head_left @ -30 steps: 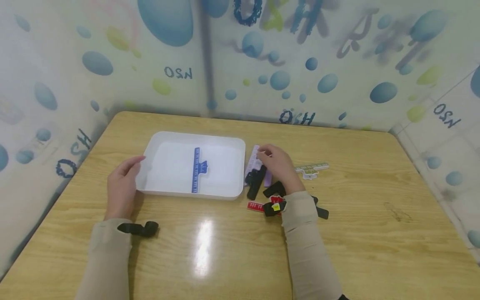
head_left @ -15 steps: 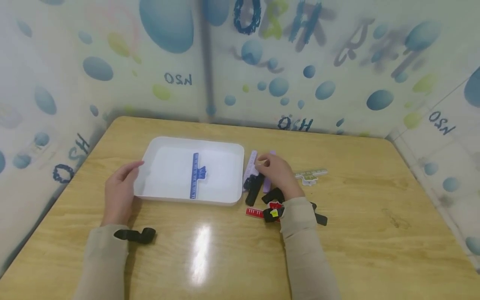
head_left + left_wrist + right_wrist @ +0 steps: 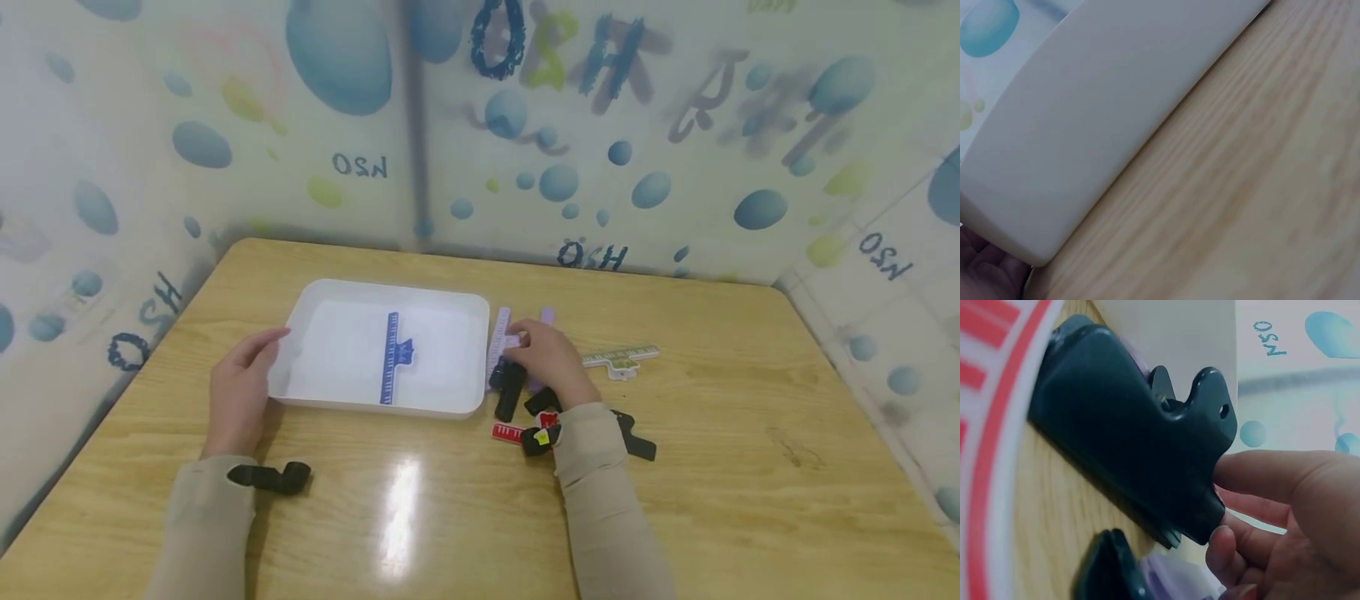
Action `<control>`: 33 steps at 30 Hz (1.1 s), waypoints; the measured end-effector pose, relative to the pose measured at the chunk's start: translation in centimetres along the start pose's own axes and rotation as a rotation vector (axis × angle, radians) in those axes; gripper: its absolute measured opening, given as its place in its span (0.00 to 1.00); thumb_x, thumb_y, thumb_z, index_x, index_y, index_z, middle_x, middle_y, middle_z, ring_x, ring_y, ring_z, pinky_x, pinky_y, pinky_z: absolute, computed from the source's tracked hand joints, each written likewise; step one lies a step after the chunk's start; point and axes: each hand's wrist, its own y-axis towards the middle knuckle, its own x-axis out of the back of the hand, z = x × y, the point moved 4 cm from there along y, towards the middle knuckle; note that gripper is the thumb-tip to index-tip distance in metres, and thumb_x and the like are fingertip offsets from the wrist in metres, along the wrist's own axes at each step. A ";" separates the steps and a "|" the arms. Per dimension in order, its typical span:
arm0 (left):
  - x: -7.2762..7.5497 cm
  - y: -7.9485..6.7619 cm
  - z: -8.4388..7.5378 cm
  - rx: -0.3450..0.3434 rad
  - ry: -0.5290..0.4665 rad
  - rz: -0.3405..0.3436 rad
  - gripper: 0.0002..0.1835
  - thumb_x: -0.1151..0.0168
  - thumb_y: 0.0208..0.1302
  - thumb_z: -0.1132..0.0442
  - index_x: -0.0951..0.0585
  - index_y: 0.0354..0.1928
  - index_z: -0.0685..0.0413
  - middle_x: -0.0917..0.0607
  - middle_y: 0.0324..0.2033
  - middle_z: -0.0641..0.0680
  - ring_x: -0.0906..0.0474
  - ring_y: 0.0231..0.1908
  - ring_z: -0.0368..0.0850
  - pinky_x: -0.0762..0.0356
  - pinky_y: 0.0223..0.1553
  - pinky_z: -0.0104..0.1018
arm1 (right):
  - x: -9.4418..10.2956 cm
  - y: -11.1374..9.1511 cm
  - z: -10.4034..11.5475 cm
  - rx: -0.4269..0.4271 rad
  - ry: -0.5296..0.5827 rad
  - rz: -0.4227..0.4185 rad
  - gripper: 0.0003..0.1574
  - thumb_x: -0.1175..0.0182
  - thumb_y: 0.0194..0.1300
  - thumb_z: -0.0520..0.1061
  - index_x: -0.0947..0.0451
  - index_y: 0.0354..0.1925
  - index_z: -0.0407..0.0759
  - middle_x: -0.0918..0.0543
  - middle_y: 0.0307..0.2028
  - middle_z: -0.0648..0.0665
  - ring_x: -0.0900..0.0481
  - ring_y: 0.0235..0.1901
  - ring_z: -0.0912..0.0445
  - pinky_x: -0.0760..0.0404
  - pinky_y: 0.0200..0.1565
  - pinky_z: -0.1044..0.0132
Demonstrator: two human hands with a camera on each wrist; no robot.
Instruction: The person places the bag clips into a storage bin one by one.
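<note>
At the left end of the white tray [image 3: 330, 358] my left hand [image 3: 242, 392] grips the rim; in the left wrist view its curled fingers [image 3: 991, 269] show at the tray's corner. A blue ruler-style clip [image 3: 390, 358] lies inside the tray. Right of the tray, my right hand [image 3: 551, 358] pinches the end of a black clip [image 3: 1122, 425] between thumb and fingers. A lilac clip [image 3: 498, 333] lies beside the tray wall, near the fingertips. Another purple clip [image 3: 547, 315] is partly hidden under the right hand.
A red clip [image 3: 507, 432] and more black clips [image 3: 637, 442] lie below the right hand, partly covered by the wrist. A white-and-gold clip [image 3: 621, 358] lies further right. The wooden table [image 3: 750, 500] meets a patterned wall [image 3: 262, 167] at the back.
My right hand has moved down slightly, from the lilac clip's handle to the black clip's end. The lilac clip has shifted a little left. The left hand stays on the tray.
</note>
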 end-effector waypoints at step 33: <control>-0.1 -0.2 -0.2 0.001 -0.008 -0.007 0.20 0.59 0.66 0.45 0.26 0.55 0.38 0.33 0.60 0.42 0.43 0.61 0.39 0.48 0.62 0.43 | 0.8 0.2 -1.0 -0.032 0.164 -0.101 0.23 0.46 0.63 0.50 0.31 0.56 0.52 0.25 0.40 0.47 0.27 0.36 0.53 0.26 0.37 0.60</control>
